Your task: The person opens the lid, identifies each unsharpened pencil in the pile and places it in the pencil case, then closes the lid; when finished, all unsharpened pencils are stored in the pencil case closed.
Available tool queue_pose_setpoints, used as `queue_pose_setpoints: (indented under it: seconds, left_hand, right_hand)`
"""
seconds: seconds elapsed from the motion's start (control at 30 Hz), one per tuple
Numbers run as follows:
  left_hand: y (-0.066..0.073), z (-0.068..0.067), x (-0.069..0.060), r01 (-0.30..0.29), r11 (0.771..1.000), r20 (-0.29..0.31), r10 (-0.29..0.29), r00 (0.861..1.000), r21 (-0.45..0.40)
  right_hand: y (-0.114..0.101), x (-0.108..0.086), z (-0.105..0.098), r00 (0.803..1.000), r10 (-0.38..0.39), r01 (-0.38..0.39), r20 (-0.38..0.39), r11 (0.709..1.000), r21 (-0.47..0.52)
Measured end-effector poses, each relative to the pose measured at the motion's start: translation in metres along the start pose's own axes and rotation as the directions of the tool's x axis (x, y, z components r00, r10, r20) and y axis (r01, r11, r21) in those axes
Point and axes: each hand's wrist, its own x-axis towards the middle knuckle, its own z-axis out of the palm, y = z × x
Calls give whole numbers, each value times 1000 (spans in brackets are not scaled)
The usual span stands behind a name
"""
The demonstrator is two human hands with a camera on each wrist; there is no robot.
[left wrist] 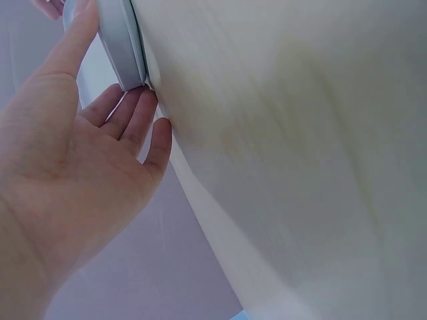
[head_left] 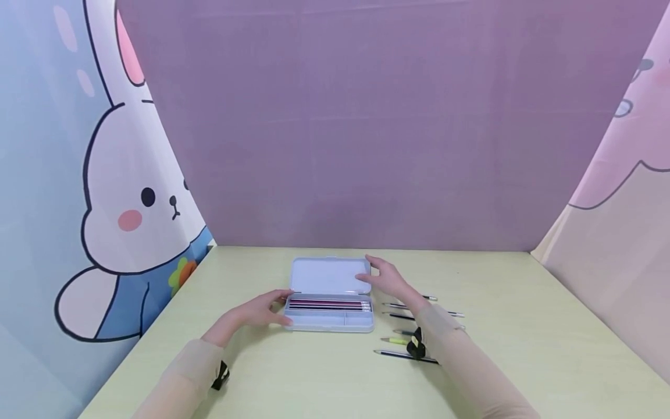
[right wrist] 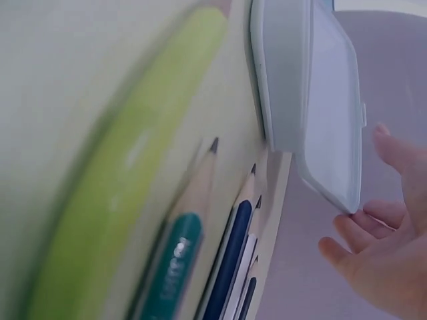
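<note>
A pale blue pencil case (head_left: 330, 327) lies on the table with its lid (head_left: 330, 276) raised at the back. Inside, several dark and red pencils (head_left: 327, 304) fill the rear compartment. My left hand (head_left: 256, 309) holds the case's left end, thumb at the front corner and fingers at the rear. In the left wrist view, the fingertips (left wrist: 143, 110) touch the case's end wall (left wrist: 123, 50). By the lid's right edge is my right hand (head_left: 389, 279). In the right wrist view, its fingers (right wrist: 350, 230) touch the lid's corner, with the thumb spread apart.
Several loose pencils (head_left: 400, 354) lie right of the case, partly under my right forearm. Among them are a yellow-green one (right wrist: 127, 167) and a dark green pencil (right wrist: 177, 260). A purple cloth (head_left: 366, 128) hangs behind the table (head_left: 293, 378), with printed cartoon cloth (head_left: 125, 174) at the left.
</note>
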Motion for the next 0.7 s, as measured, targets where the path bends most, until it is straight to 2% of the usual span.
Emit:
queue_pose_setpoints:
  seconds: [0.33, 0.57, 0.7]
  left_hand:
    - [1, 1, 1, -20, 1000, -4, 20, 1000, -11]
    - [-3, 2, 1, -26, 1000, -1, 26, 1000, -11]
    - [-3, 2, 2, -21, 1000, -6, 21, 1000, -9]
  right_hand:
    - [-4, -12, -6, 996, -85, 84, -30, 996, -44]
    - [-3, -24, -14, 980, -188, 190, -65, 982, 23]
    - [-4, -29, -18, 978, -200, 203, -56, 978, 56]
